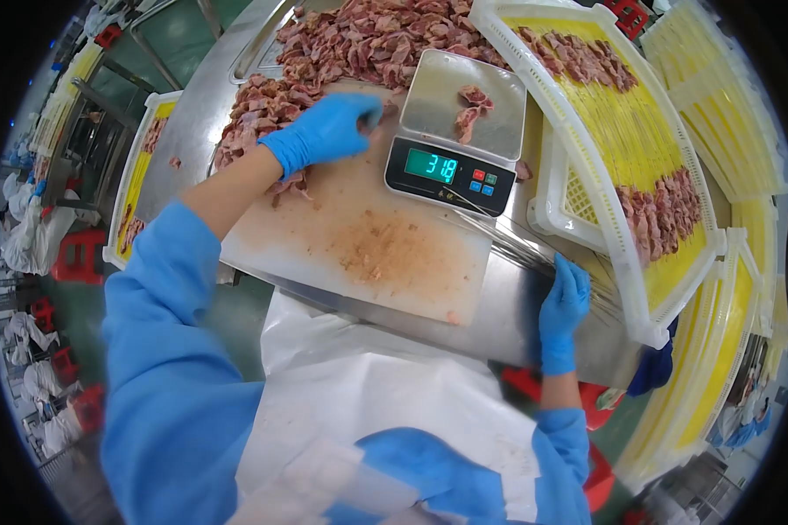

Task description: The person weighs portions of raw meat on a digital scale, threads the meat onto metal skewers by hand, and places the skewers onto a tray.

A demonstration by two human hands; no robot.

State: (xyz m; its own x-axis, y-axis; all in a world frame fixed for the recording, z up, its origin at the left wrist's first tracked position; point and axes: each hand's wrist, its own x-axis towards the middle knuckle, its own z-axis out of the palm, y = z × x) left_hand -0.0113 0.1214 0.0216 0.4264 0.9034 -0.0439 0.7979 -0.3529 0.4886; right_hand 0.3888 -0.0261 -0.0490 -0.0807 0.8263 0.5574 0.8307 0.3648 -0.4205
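Note:
My left hand (328, 131), in a blue glove, is at the edge of the meat pile (385, 39), just left of the scale (451, 175). Its fingers are curled in, and whatever lies between them is too blurred to name. Two or so small pieces of raw meat (471, 112) rest on the scale's metal pan, above a lit display. Down on the right, my gloved right hand (566, 302) has its fingers closed at a bundle of thin metal skewers (521, 245), which runs from the scale's front edge past the fingers.
A white cutting board (350, 236) with meat scraps lies in front of me on the steel table (517, 319). To the right, a white-rimmed yellow tray (587, 149) holds skewered meat. More yellow trays (696, 367) are stacked beyond it. Another tray (140, 175) stands left.

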